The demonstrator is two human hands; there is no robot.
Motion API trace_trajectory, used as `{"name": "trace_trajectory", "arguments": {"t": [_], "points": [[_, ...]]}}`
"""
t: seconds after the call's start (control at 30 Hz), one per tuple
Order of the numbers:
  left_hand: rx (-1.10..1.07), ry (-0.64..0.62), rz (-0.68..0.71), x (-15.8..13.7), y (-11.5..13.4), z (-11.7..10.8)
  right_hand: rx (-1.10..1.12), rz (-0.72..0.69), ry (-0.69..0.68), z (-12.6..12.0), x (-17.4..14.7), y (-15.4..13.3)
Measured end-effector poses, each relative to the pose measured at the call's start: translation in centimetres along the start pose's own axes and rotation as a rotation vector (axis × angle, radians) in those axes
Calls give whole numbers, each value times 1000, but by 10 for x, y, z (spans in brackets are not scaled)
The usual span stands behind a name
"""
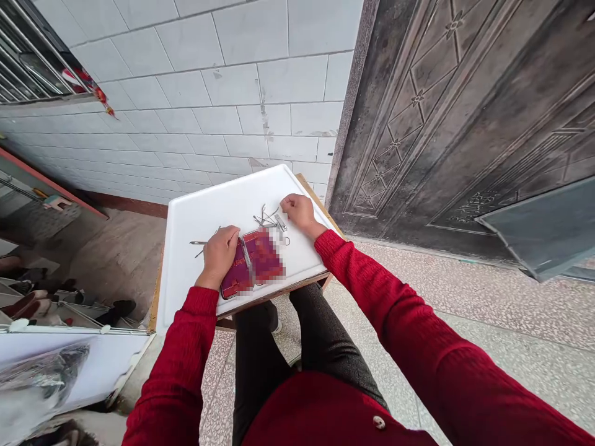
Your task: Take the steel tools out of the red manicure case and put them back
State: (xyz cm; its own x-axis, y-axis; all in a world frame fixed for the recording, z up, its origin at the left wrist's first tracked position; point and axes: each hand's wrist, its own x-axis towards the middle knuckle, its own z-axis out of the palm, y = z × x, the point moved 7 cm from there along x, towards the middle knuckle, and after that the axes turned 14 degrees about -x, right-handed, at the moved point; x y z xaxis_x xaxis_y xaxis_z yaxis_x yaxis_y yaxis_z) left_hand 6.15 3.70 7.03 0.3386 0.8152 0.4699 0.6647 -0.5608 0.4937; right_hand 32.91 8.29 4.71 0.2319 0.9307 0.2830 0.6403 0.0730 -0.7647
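Note:
An open case (239,263) with a purple and red inside, partly blurred out, lies at the near edge of a white tabletop (186,217). My left hand (222,251) is at the case's left side, fingers curled and closed; whatever they grip is hidden. Thin metal tools (199,243) stick out to the left of that hand. Beyond the case lie metal nippers (264,217) and a nail clipper (281,223), with a small metal ring (287,241) nearer me. My right hand (297,212) is beside the clipper, fingertips pinched together; I cannot make out what is between them.
The small table stands near a white tiled wall (195,80). A dark carved door (418,124) is on the right. At left are a barred window (37,56) and a cluttered rack (56,303). My legs (311,328) are against the table's near side.

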Motion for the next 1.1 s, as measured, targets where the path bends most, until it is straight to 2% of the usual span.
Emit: {"name": "trace_trajectory", "arguments": {"t": [0.1, 0.3, 0.57, 0.8, 1.1], "points": [[15, -64, -21, -5, -1, 9, -23, -23, -44, 11, -2, -1], [8, -114, 68, -12, 6, 12, -112, -78, -108, 28, -4, -10], [6, -91, 87, -14, 4, 15, -106, -78, -125, 27, -4, -7], [-14, -79, 103, -17, 4, 17, -72, -43, -37, 16, -4, 0], [11, -91, 102, -18, 9, 16, -97, -57, -53, 16, -15, -6]]}}
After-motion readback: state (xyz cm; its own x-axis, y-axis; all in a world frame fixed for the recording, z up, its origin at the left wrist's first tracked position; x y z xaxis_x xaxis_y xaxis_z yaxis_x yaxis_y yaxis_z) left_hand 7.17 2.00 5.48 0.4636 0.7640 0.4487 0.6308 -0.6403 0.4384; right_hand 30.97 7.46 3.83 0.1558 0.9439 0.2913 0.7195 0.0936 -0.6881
